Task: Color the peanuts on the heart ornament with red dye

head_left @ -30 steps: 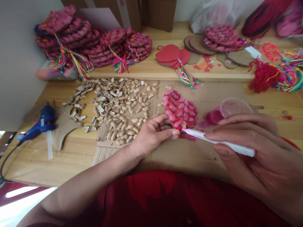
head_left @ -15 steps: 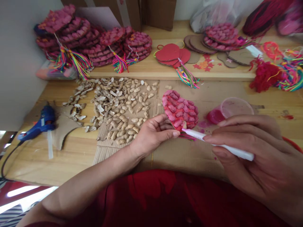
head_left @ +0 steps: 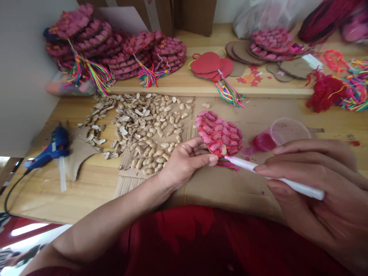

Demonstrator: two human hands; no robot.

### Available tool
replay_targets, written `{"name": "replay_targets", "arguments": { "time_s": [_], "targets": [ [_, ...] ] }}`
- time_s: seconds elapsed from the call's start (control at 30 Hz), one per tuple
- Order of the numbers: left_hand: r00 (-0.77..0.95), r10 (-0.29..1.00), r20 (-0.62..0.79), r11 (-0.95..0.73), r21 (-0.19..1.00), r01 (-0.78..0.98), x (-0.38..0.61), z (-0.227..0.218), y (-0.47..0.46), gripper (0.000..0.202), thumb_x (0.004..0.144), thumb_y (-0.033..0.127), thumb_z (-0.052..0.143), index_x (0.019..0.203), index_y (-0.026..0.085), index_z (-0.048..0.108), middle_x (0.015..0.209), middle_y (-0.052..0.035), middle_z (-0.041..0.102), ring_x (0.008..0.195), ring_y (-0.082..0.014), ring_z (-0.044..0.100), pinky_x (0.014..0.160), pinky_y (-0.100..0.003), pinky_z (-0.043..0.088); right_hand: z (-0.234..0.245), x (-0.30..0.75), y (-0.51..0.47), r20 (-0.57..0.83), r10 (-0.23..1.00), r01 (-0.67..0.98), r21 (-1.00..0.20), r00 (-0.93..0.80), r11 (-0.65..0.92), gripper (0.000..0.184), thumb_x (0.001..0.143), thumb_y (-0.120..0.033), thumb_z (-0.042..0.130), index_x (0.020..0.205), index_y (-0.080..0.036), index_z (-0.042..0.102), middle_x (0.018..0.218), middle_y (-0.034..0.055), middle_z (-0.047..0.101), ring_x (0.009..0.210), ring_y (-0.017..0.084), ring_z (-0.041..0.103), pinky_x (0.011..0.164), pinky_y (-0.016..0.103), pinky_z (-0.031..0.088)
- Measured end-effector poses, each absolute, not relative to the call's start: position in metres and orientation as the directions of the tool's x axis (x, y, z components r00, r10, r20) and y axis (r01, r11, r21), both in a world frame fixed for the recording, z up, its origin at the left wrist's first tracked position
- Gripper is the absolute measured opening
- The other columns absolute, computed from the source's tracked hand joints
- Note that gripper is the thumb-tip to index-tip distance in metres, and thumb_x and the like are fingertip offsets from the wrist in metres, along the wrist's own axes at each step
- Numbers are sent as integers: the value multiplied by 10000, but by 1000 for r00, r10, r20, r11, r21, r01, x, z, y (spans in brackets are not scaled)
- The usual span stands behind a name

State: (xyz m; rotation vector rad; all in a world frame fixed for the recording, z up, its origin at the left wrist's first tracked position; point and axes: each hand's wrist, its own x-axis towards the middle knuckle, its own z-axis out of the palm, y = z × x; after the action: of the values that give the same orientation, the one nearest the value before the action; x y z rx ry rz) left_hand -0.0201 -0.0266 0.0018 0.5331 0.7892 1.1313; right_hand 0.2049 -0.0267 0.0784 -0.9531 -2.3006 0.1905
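My left hand pinches the lower edge of a heart-shaped piece covered in peanut shells painted pink and red. It holds the piece tilted above the cardboard sheet. My right hand grips a white brush, its tip touching the heart's lower point. A tassel of coloured threads shows just below the heart. A clear cup of pink paint lies on its side right behind the brush.
Loose peanut shells cover the cardboard at left. A blue glue gun lies at far left. Stacks of finished shell hearts with tassels and red card hearts sit on the raised board behind. Yarn bundles lie at right.
The heart has turned a little flatter in my left hand. My right hand with the brush has shifted slightly right and down, its tip still at the heart's lower point.
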Motion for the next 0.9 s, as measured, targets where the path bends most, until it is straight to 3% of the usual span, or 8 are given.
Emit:
{"name": "replay_targets", "arguments": {
  "time_s": [0.27,0.5,0.9],
  "targets": [
    [217,919,-328,389,674,-629,-22,5,-26,333,686,104,888,998,142,775,920,-49,786,736,-112,689,708,-227,546,79,206,-25,500,699,612,-359,-511,705,178,891,-184,677,1028,-296,659,893,-6,740,1003,226,681,989,453,533],
    [232,912,-338,404,647,-647,-23,4,-26,382,702,72,867,1067,140,776,1009,-74,802,775,-112,706,698,-207,546,78,205,-25,507,692,597,-368,-513,713,180,890,-179,679,1034,-286,662,900,0,737,1012,223,683,973,447,536],
    [248,893,-376,440,610,-659,-25,7,-27,350,685,57,878,1016,120,781,972,-76,804,725,-97,701,685,-196,560,77,207,-23,538,675,593,-351,-505,724,180,895,-158,664,1040,-263,661,906,22,723,984,227,667,975,466,530]
  ]
}}
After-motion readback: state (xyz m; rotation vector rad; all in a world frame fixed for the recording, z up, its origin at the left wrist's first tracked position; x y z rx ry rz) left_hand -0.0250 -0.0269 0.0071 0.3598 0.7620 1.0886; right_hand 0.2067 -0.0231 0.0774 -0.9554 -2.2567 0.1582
